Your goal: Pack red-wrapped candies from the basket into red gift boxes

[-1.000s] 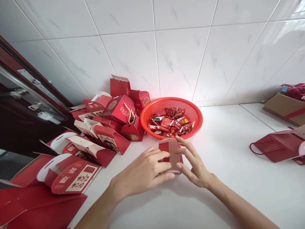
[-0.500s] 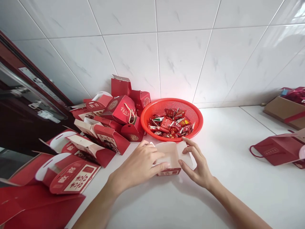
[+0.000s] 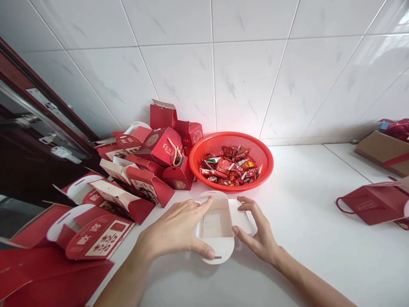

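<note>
A small paper candy box (image 3: 217, 221) stands on the white counter with its top open and its pale inside showing. Its rounded end flaps lean outward, one toward the wall and one toward me. My left hand (image 3: 179, 228) is spread along the left side, index finger by the far flap and thumb on the near flap beside its slot. At the right side flap (image 3: 241, 215) my right hand (image 3: 260, 234) touches the edges with thumb and forefinger apart. Just behind the box sits a red plastic basket (image 3: 266, 170) of wrapped candies (image 3: 228, 166).
Several red gift boxes (image 3: 96, 238) crowd the counter's left side, beside a dark door with a metal lock (image 3: 65, 153). On the right lie a red bag with a handle (image 3: 373, 202) and a brown cardboard box (image 3: 383, 149). A tiled wall (image 3: 179, 76) rises behind.
The near flap has folded out toward me, covering the box's printed red front. My left thumb and forefinger have spread apart onto the flaps. My right hand has shifted slightly toward me.
</note>
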`<state>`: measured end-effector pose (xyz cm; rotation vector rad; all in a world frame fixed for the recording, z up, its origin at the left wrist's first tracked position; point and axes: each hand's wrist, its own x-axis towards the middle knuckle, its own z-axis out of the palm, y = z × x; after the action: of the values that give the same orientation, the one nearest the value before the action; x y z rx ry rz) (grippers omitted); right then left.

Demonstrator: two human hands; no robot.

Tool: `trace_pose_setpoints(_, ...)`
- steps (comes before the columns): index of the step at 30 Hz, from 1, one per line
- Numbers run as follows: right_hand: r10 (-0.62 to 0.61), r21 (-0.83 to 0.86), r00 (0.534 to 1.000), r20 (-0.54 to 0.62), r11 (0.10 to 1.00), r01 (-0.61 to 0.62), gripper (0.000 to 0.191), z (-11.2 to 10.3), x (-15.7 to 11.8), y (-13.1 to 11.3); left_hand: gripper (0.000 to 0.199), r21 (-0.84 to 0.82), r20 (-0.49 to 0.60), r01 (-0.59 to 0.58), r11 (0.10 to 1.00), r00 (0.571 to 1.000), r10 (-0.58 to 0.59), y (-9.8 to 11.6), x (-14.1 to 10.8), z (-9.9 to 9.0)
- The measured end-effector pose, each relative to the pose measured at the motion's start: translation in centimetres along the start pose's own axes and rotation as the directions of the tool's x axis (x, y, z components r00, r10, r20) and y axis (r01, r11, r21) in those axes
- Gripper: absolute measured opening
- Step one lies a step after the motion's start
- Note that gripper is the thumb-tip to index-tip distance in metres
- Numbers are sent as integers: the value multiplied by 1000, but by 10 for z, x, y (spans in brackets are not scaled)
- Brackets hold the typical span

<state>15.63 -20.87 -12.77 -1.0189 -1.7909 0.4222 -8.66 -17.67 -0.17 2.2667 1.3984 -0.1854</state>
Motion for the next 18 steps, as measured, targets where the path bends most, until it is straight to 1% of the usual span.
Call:
trace_pose_setpoints(2,29,27,999,32,999,-29,29,3,-3,-1,123,5,17,6,1000,1000,-6,-2,-1,1)
trace_pose_setpoints(5,58,37,996,60,997,-60,30,5,-5,2,120,7,15,6,1000,1000,-6,-2,1,2)
trace_pose_setpoints(7,84,34,995,59,996,-86,31,6,-6,5,117,11,26,-8,1000,1000,8,0,4,2)
trace_pose_setpoints(10,100,50,994,50,993,-102,32,6,-8,7,120,13,25,-42,999,999,42,0,7,0)
trace_pose_setpoints(13,107,137,994,26,984,-110,33,6,-9,6,120,3,-8,-73,997,997,73,-1,5,-4)
trace_pose_setpoints(15,158,231,987,-25,962,-149,34,7,-10,4,110,-2,-22,-113,994,993,113,-1,2,-8)
trace_pose_setpoints(18,288,363,951,-116,903,-230,39,8,-8,9,81,-27,-66,-223,975,973,220,0,-1,-13)
